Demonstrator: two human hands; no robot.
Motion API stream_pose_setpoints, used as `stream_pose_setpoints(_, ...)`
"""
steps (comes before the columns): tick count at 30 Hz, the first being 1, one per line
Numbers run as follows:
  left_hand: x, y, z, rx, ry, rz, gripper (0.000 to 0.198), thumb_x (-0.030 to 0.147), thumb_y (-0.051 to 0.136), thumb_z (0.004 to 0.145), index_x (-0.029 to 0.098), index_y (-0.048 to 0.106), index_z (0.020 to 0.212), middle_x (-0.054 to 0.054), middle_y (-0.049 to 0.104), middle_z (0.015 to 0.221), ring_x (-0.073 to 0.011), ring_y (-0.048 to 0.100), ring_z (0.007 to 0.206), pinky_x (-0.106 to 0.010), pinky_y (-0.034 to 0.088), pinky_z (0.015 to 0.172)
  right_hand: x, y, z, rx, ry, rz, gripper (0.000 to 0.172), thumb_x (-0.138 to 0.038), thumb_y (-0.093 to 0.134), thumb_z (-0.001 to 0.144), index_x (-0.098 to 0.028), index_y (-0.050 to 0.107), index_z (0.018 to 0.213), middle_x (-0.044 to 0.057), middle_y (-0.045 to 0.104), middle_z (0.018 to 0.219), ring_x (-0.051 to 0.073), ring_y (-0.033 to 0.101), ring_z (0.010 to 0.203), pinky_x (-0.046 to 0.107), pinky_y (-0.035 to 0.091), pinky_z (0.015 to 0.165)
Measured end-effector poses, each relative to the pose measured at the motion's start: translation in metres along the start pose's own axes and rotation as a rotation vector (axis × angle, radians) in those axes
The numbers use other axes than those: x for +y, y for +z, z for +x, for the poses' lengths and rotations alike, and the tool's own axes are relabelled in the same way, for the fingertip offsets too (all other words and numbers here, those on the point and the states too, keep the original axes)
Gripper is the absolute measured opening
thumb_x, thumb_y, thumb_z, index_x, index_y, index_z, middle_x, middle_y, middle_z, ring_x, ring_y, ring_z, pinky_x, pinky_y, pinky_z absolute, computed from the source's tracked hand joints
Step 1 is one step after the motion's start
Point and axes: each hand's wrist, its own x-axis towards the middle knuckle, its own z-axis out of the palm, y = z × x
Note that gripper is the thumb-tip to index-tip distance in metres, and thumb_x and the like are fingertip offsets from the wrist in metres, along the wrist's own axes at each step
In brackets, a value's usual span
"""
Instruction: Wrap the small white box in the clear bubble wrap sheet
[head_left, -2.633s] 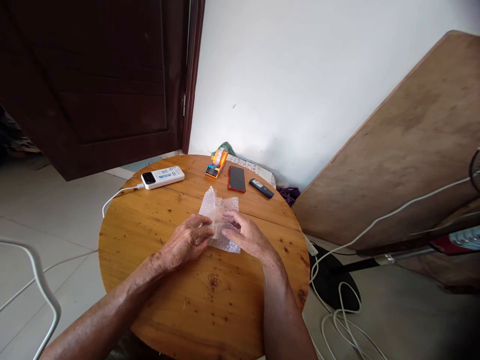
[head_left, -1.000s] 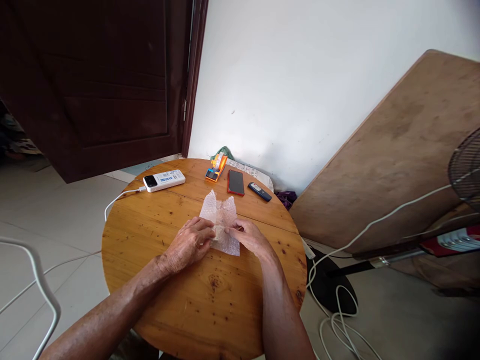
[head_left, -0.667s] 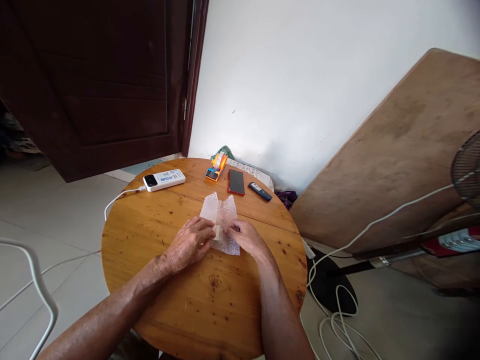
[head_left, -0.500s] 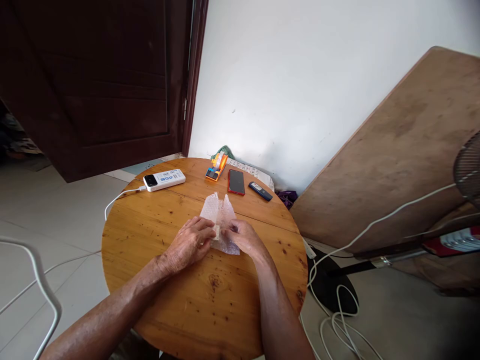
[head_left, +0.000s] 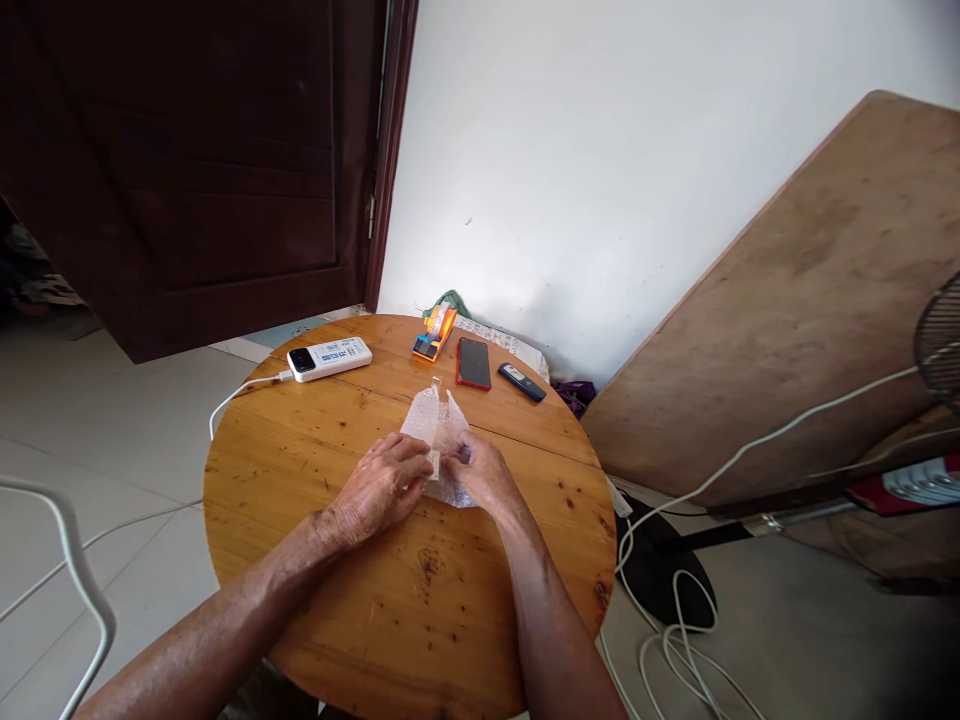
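A piece of clear bubble wrap lies on the round wooden table, its two sides folded in toward the middle. My left hand presses on its left side with the fingers bent over the fold. Beside those fingertips shows a small pale strip, too small to make out. My right hand pinches the right side of the wrap between thumb and fingers. Part of the bubble wrap is hidden under both hands.
Along the table's far side are a white power bank with a cable, an orange tape dispenser, a red-edged phone and a dark remote. A fan stand and loose white cables are on the floor to the right.
My right hand has shifted slightly inward with the right side of the bubble wrap, which now shows less beyond it. My left hand stays in place.
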Motion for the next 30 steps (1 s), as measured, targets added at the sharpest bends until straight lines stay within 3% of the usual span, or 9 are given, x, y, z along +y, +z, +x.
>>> stream_pose_setpoints(8,-0.001,0.0,-0.001,-0.013,-0.003,-0.006,0.021,0.005,0.057,0.081,0.021,0.068,0.089,-0.006,0.068,0.11,-0.0226,0.059,0.105,-0.038,0.05,0.092,-0.004,0.001,-0.002,-0.024,-0.016,0.176,0.003,-0.023,0.054,0.07,-0.021,0.053,0.067,-0.006,0.049,0.056,0.011,0.043,0.053,0.022,0.031,0.052)
stream_pose_setpoints(14,-0.001,0.0,0.0,-0.009,0.009,-0.003,0.022,0.004,0.057,0.081,0.021,0.068,0.09,-0.006,0.068,0.109,-0.0221,0.058,0.103,-0.037,0.051,0.09,-0.004,0.0,-0.001,-0.029,0.068,0.361,0.018,-0.036,0.061,0.07,-0.02,0.058,0.077,-0.006,0.047,0.056,0.011,0.04,0.05,0.022,0.029,0.048)
stream_pose_setpoints(22,0.0,0.0,0.0,-0.006,0.007,-0.009,0.022,0.005,0.057,0.082,0.021,0.069,0.092,-0.006,0.067,0.108,-0.021,0.058,0.101,-0.034,0.052,0.089,-0.012,0.0,-0.004,-0.014,0.116,0.644,0.026,-0.036,0.071,0.065,-0.018,0.061,0.081,-0.006,0.052,0.057,0.01,0.044,0.05,0.022,0.033,0.048)
stream_pose_setpoints(30,-0.001,0.002,-0.001,-0.027,-0.003,-0.034,0.025,0.006,0.057,0.084,0.023,0.07,0.096,-0.005,0.067,0.106,-0.0201,0.057,0.103,-0.033,0.051,0.089,-0.017,0.0,-0.005,-0.025,0.11,0.703,0.026,-0.036,0.072,0.065,-0.019,0.06,0.08,-0.006,0.056,0.054,0.01,0.051,0.045,0.022,0.041,0.044)
